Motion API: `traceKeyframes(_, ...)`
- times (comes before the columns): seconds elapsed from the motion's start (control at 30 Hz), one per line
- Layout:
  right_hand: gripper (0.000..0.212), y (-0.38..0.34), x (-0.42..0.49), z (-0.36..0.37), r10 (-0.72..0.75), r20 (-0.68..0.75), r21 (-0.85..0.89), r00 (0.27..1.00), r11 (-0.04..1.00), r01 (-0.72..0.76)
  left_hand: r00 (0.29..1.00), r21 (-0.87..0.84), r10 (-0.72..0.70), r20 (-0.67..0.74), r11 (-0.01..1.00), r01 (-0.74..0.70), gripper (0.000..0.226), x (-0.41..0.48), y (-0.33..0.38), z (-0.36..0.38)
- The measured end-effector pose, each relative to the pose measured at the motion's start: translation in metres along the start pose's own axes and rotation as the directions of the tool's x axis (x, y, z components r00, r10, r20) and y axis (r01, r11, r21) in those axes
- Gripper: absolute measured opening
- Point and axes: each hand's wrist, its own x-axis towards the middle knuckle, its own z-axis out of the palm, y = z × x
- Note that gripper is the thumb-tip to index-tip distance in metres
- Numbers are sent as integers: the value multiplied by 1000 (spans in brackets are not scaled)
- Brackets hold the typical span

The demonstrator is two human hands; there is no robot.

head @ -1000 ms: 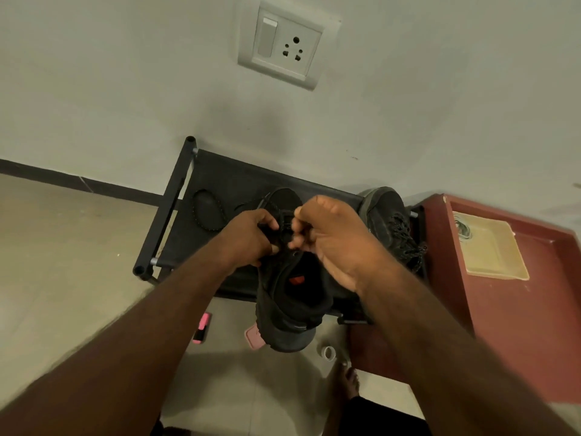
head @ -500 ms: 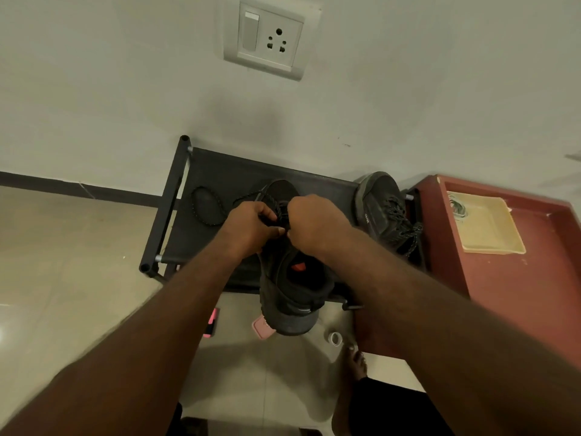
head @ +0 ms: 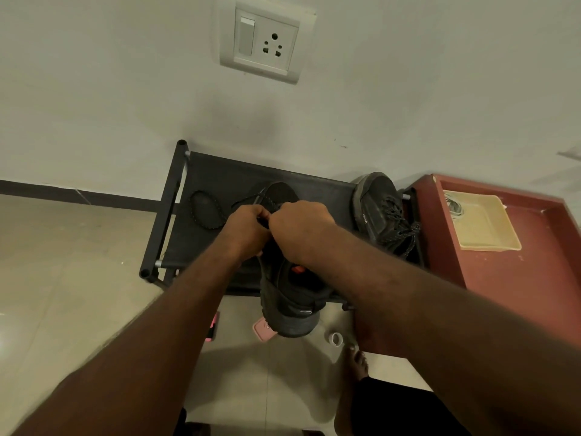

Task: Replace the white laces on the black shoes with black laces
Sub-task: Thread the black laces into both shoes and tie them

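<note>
A black shoe [head: 290, 297] lies on the black shoe rack [head: 217, 174], its heel hanging over the front edge. My left hand [head: 248, 225] and my right hand [head: 298, 228] meet over its lacing area, each pinching the black lace [head: 204, 212], whose loose end loops on the rack to the left. My fingertips and the eyelets are hidden by my hands. A second black shoe [head: 382, 212] with black laces leans at the rack's right end. White laces [head: 454, 206] lie in a cream tray [head: 484, 225].
A red-brown cabinet [head: 518, 278] stands right of the rack and holds the tray. On the floor below are a pink phone [head: 212, 327], a pink case [head: 264, 330], a tape roll [head: 335, 338] and my bare foot [head: 358, 366]. A wall socket [head: 264, 45] is above.
Both hands have stayed together on the lace over the shoe's tongue, shifting slightly toward the toe. The camera view has moved a little.
</note>
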Motion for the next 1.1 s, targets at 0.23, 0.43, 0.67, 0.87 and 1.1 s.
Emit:
traceKeyframes(0.23, 29, -4, 18, -14, 51, 137, 164, 989, 984, -74, 996, 155, -82, 46, 985, 74, 12, 8, 0, 2)
traceKeyframes(0.43, 23, 24, 13, 2, -19, -137, 427, 990, 901, 76, 1000, -24, -15, 10, 1000, 15, 12, 2, -7, -4)
traceKeyframes(0.67, 15, 32, -15, -1, 277, 3, 781, 961, -600, 171, 999, -112, -36, 0, 993, 36, 25, 4, -9, 2)
traceKeyframes(0.87, 30, 34, -9, 9, 296, -226, 608, 928, 787, -103, 999, -47, -29, -39, 999, 27, 21, 6, -10, 5)
traceKeyframes(1.1, 13, 38, -22, 12, 141, -126, 300, 982, 949, -97, 996, -56, -30, -78, 998, 26, 20, 4, -8, 5)
